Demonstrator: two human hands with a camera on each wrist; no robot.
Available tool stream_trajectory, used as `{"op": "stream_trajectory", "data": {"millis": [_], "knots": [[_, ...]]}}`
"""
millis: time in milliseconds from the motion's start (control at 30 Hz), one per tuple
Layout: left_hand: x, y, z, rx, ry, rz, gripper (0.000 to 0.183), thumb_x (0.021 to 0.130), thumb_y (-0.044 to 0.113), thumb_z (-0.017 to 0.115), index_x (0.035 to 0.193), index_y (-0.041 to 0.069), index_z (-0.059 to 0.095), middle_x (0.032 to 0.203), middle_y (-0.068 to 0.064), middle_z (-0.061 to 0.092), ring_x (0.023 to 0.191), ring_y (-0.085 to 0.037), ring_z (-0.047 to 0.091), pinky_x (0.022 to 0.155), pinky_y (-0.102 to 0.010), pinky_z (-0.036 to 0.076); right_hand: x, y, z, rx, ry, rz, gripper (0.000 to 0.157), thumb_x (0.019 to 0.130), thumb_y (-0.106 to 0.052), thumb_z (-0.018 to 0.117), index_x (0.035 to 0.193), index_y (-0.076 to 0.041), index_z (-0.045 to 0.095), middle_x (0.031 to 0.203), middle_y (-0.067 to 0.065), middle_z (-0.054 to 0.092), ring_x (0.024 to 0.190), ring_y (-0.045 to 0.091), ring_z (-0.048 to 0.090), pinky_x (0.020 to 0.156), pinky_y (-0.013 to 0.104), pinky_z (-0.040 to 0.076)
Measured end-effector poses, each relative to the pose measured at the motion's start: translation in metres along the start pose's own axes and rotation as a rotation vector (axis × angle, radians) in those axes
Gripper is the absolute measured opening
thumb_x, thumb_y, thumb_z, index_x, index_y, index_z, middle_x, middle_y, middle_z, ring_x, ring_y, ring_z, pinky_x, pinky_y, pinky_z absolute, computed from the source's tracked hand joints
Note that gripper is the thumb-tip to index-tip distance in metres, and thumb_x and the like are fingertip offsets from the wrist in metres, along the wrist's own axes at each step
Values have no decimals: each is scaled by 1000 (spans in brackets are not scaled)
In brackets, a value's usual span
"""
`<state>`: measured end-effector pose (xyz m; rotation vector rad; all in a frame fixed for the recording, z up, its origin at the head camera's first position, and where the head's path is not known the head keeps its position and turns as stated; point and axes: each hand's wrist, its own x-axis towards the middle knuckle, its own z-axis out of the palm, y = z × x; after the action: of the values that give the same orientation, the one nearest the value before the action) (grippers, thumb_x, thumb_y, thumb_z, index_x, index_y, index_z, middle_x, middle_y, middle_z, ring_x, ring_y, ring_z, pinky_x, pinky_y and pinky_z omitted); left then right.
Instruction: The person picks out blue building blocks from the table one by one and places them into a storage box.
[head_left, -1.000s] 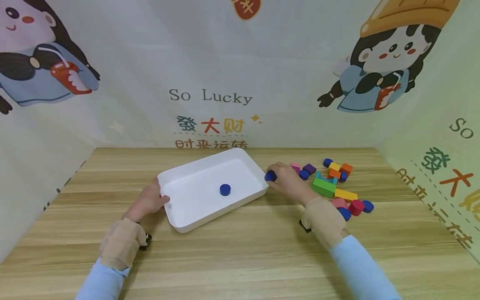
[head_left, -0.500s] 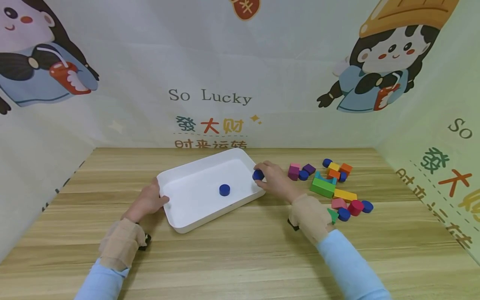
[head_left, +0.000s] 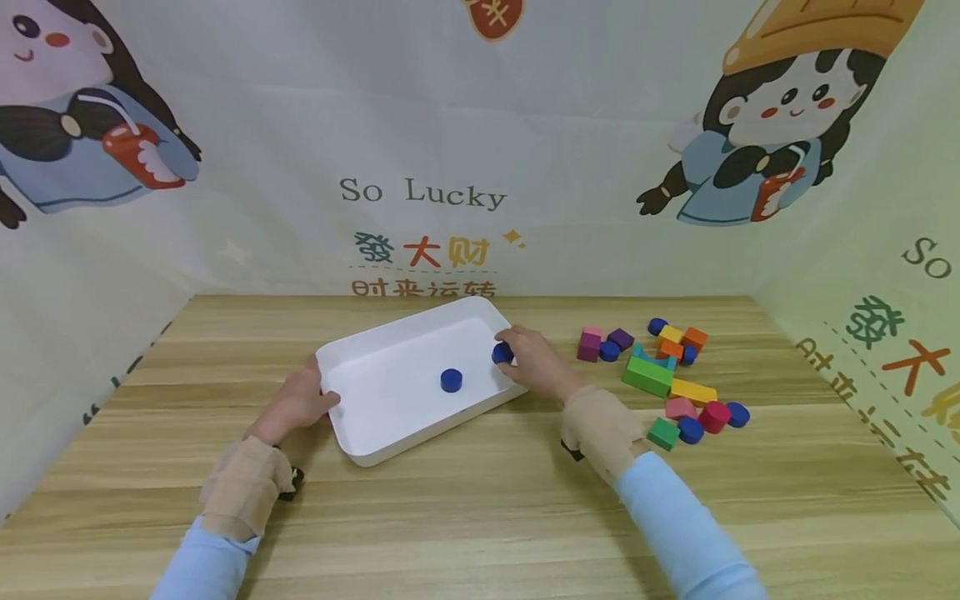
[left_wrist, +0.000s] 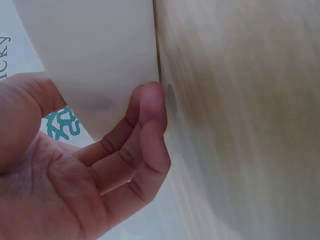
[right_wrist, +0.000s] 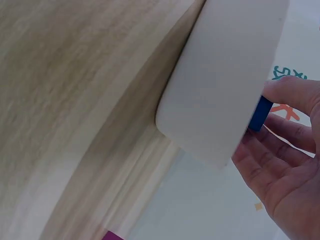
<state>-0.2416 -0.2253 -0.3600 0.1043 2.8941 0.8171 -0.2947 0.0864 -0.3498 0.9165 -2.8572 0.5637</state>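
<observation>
A white rectangular tray (head_left: 390,396) lies slantwise on the wooden table. My left hand (head_left: 296,400) holds its left end, thumb over the rim and fingers curled against the outer wall, as the left wrist view shows with the tray wall (left_wrist: 100,50). Over the tray's right end, my right hand (head_left: 538,364) pinches a round blue block (head_left: 502,353) between thumb and fingers. In the right wrist view that blue block (right_wrist: 260,114) shows just beyond the tray's rim. Another round blue block (head_left: 451,381) rests on the tray floor, right of its middle.
Right of the tray lie several coloured blocks, among them a long green block (head_left: 648,376), a yellow block (head_left: 693,391), a red cylinder (head_left: 714,416) and a smaller green block (head_left: 663,433). A printed cloth (head_left: 420,125) hangs behind and at both sides.
My right hand has moved left with the blue block, from just outside the tray's right rim to over its inside. The left hand and tray have stayed in place.
</observation>
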Motion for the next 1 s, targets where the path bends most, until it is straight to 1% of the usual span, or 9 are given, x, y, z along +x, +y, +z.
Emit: {"op": "stream_trajectory", "data": {"millis": [300, 500, 600, 800, 1000], "knots": [[0, -2, 1, -1, 0, -2, 67, 82, 3, 50, 124, -28, 7, 86, -35, 53, 59, -22, 51, 52, -26, 40, 6, -1, 9, 7, -16, -3, 35, 80, -8, 63, 110, 7, 54, 107, 20, 57, 99, 28, 55, 88, 36, 44], [1, -2, 1, 0, -4, -9, 67, 83, 3, 49, 124, -28, 7, 86, -33, 53, 61, -23, 51, 54, -27, 41, 9, -6, 10, 31, -59, 34, 34, 81, -10, 63, 110, 6, 55, 108, 19, 57, 100, 27, 54, 90, 35, 42], [2, -3, 1, 1, -5, -11, 67, 83, 4, 49, 124, -27, 7, 85, -32, 53, 61, -23, 51, 54, -27, 41, 11, -7, 12, 34, -68, 43, 34, 81, -10, 63, 110, 6, 56, 108, 18, 58, 100, 26, 54, 90, 35, 42], [2, -3, 1, 19, 0, -12, 67, 83, 5, 49, 124, -28, 8, 86, -34, 53, 64, -26, 52, 56, -29, 41, 13, -8, 16, 8, -85, 32, 33, 80, -9, 64, 109, 6, 57, 104, 17, 60, 97, 25, 56, 88, 34, 43], [1, -2, 0, 8, -7, -16, 67, 83, 4, 49, 124, -28, 6, 91, -37, 51, 66, -27, 52, 57, -29, 41, 14, -8, 21, 1, -86, 15, 33, 80, -8, 64, 109, 7, 57, 103, 18, 60, 97, 26, 57, 88, 34, 43]]}}
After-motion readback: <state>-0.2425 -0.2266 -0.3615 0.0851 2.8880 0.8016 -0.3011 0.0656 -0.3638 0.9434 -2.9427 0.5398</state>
